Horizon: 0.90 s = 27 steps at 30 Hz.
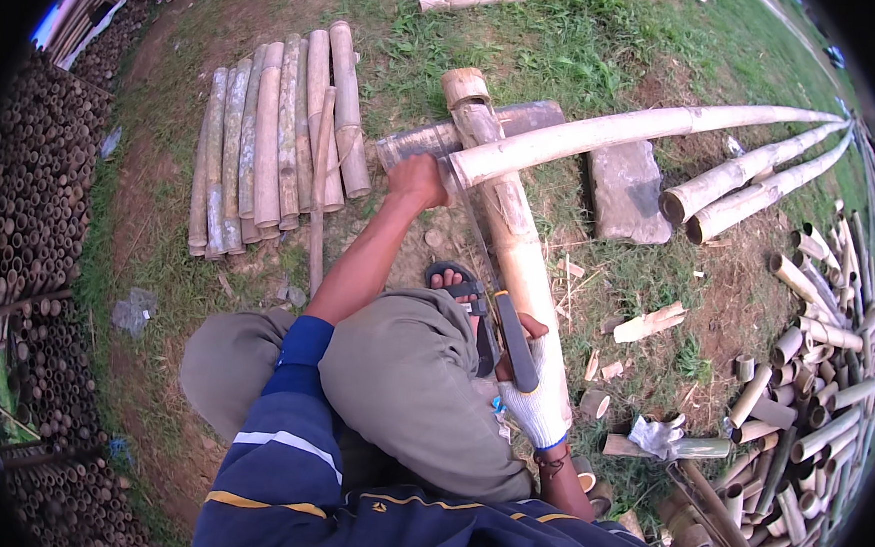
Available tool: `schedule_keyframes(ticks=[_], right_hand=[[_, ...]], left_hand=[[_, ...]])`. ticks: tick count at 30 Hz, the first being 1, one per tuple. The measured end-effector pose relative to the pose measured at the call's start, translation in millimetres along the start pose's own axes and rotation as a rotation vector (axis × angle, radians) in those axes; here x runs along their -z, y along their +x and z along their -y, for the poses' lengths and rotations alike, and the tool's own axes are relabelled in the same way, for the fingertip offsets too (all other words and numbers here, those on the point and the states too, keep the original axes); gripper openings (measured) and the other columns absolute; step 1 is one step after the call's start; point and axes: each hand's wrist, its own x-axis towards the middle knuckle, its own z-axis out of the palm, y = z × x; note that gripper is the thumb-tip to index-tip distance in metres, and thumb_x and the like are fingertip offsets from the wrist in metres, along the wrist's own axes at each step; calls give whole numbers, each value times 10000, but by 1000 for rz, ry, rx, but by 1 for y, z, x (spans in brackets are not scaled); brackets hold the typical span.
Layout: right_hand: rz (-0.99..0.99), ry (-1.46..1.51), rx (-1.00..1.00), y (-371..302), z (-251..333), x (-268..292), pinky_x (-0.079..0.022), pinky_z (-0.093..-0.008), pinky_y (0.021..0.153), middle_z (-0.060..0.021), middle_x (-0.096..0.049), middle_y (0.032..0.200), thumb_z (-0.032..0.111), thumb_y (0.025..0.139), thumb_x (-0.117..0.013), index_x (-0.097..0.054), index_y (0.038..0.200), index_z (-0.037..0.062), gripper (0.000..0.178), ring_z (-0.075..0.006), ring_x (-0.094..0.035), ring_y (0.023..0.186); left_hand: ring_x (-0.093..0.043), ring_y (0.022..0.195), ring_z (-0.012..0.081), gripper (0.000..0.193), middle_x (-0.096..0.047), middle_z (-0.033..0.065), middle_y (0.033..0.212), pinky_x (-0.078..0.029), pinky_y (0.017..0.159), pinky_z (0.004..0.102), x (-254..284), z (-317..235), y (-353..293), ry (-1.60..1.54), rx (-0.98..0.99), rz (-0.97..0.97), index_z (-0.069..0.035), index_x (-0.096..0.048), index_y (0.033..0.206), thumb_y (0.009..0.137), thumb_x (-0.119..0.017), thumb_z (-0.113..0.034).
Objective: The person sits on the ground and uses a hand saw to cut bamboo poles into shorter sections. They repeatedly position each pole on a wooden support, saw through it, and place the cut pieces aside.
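1. Step: prob. sawing (my read) – the handsaw [516,340] is angled up w/ its blade [481,228] reaching the near end of the long bamboo pole [626,137]. Can't tell if teeth are in a kerf.
2. R hand [535,388], gloved: grasping saw handle firmly, thumb along it.
3. L hand [419,179], bare: fingers look curled, right at pole's end; what they're closed on is hidden, so can't tell if it's actually gripping.
4. Pole loc.: lies across the thick bamboo support [520,240], far end running off upper R past the flat stone block [630,197].
5. Next move, judged: a stroke calls for steady pole, blade kept in line, L fingers clear of teeth.
6. Mat'ls: pole pale, smooth, round, slightly curved in this lens. Support is stouter, tan, jointed, w/ a notch near top. Dark bamboo tube [405,151] sits crosswise by it, weathered. Stone rough, grey-brown, blocky. Glove white knit; handle dark, long; blade thin.
7. Around: row of bamboo lengths [268,133] on L, mottled grey-tan; hollow bamboo offcuts [817,422] heaped R; pale split pc. [649,323] w/ jagged end on patchy grass.
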Motion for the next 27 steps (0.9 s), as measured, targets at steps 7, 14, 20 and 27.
schedule_keyframes(ticks=[7,14,20,27], right_hand=[[-191,-247,418,90,23,-26,-564,-383,858,-109,-644,1082,9,888,-742,-549,1472,69,618,-242,-680,944],[-20,-214,113,-92,-5,29,-518,-348,1015,-180,-623,1350,13,848,-722,-479,1546,10,739,-249,-644,1190],[-57,-131,149,68,26,-12,-546,-342,932,-131,-661,1199,-32,854,-719,-543,1474,29,647,-234,-673,1004],[-69,-111,262,58,18,-23,-559,-318,886,-134,-652,1152,-43,867,-709,-526,1505,39,669,-204,-652,973]], left_hand=[[-773,1188,355,633,-794,176,1292,-621,1030,475,11,-12,0,87,-89,87,-72,-818,1215,718,-987,-426],[-768,1197,355,623,-793,176,1290,-620,1029,477,6,-2,3,19,-71,124,-57,-817,1204,708,-986,-395],[-769,1190,372,616,-795,198,1267,-629,1006,473,-9,-7,-4,-2,-19,-52,-71,-779,1235,712,-994,-316],[-796,1128,345,604,-815,159,1232,-641,958,459,-2,7,6,31,-49,68,-70,-792,1214,717,-985,-351]])
